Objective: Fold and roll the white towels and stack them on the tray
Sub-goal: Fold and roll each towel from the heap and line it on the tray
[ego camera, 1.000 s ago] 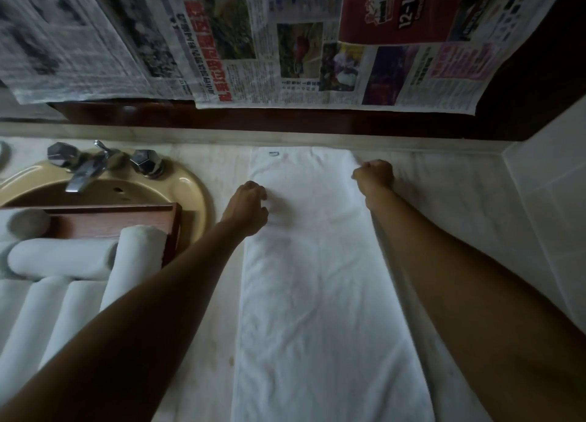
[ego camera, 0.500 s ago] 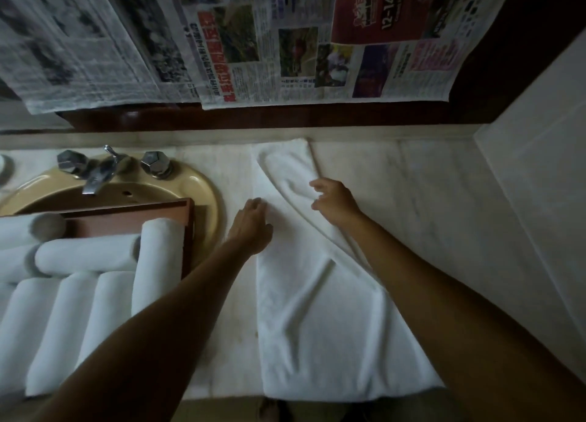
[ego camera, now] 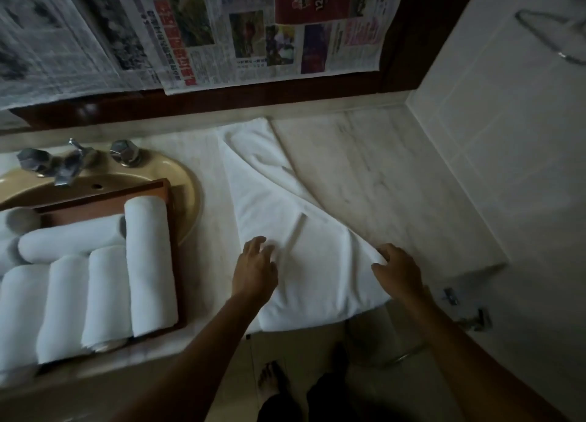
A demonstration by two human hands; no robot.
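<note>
A white towel (ego camera: 279, 206) lies lengthwise on the marble counter, its far right corner folded diagonally over towards the left, making a slanted right edge. My left hand (ego camera: 255, 271) rests flat on the towel's near left part, fingers spread. At the towel's near right edge my right hand (ego camera: 396, 271) touches the fold, fingers slightly bent over the cloth. The wooden tray (ego camera: 172, 231) sits over the sink on the left and holds several rolled white towels (ego camera: 147, 263).
A beige sink (ego camera: 190, 180) with a chrome tap (ego camera: 68, 164) is at the left. Newspapers (ego camera: 190, 34) hang on the wall behind. A tiled wall (ego camera: 507, 136) bounds the counter on the right. My bare feet (ego camera: 272, 380) show on the floor below.
My right hand drew the towel's far right corner over diagonally and came back to the near right edge. The left hand slid towards me along the towel. The camera tilted down.
</note>
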